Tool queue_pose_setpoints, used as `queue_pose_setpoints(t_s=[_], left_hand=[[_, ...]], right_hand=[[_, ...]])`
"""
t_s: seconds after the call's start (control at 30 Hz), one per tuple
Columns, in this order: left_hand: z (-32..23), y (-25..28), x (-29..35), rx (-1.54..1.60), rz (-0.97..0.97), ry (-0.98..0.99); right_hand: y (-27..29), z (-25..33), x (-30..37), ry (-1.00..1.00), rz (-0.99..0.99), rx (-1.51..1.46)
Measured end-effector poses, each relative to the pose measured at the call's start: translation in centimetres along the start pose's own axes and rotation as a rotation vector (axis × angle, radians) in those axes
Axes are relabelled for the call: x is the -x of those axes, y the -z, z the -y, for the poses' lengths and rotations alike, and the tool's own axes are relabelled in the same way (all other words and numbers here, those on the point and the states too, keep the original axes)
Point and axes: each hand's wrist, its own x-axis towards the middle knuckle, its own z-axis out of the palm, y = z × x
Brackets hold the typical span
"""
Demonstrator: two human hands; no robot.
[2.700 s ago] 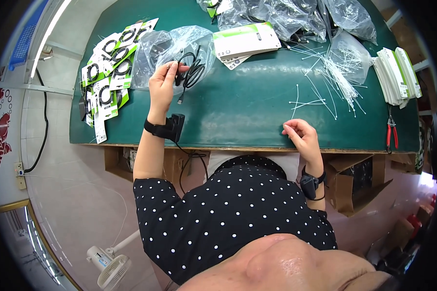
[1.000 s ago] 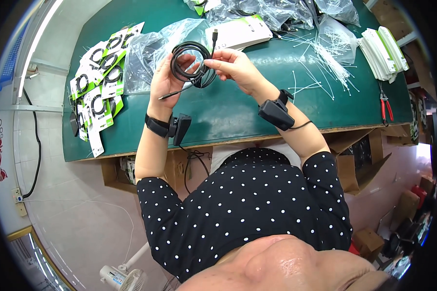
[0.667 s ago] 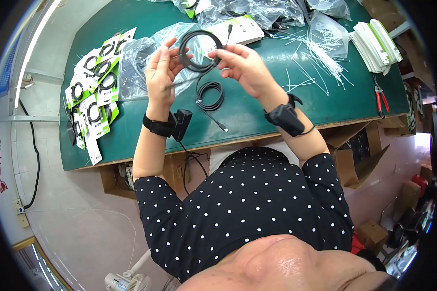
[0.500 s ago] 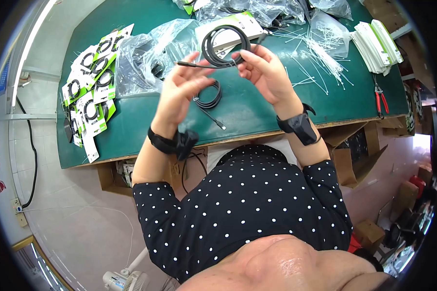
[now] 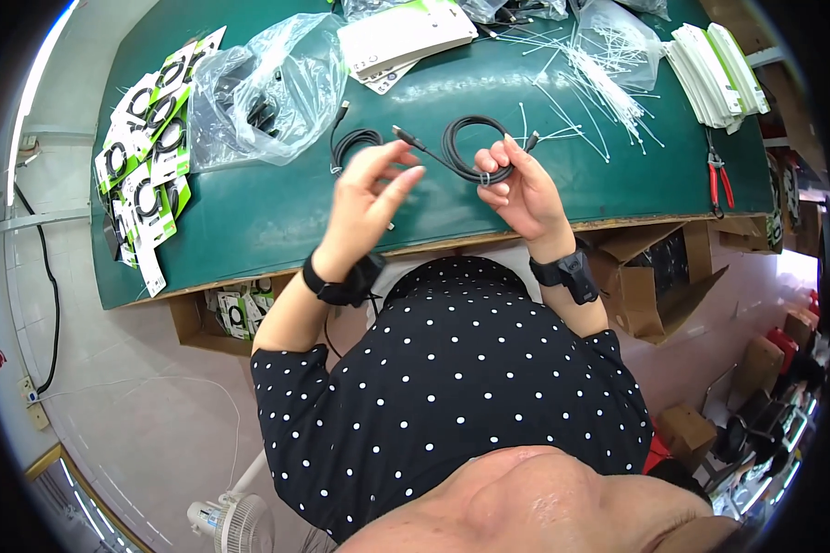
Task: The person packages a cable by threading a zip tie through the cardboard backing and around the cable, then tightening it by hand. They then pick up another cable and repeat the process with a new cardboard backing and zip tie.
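Observation:
A coiled black cable (image 5: 447, 140) hangs above the green table, its two plug ends sticking out to either side. My right hand (image 5: 524, 187) pinches the coil at its lower right, where a pale tie loops round it. My left hand (image 5: 371, 198) is off to the left of the coil with its fingers apart and nothing in them. Behind the left hand a second coiled black cable (image 5: 352, 140) lies on the table, partly hidden by the fingers.
Carded cables (image 5: 148, 198) pile up at the table's left, beside a clear plastic bag (image 5: 290, 115) of black items. White cards (image 5: 406, 41) are stacked at the back. Loose white zip ties (image 5: 609, 92), more white cards (image 5: 715, 83) and red-handled pliers (image 5: 719, 180) occupy the right.
The held coil has come lower and to the right with my right hand. My left hand has moved lower and away from the cable's plug end. The whole view has shifted slightly.

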Motion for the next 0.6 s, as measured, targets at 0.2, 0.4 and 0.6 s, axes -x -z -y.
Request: queue_pose_setpoints(t_s=[0.2,0.4,0.6], left_hand=[[1.8,3.6,0.3,-1.116,-0.167,-0.148],[2.3,3.5,-0.1,-0.919,0.12,-0.137],[1.2,2.4,0.5,-0.916,0.169,-0.345]], right_hand=[[1.2,1.2,1.0,0.057,0.078,-0.105],[1.6,1.6,1.4,0.061,0.095,-0.174],[1.6,1.6,1.9,0.09,0.056,-0.145]])
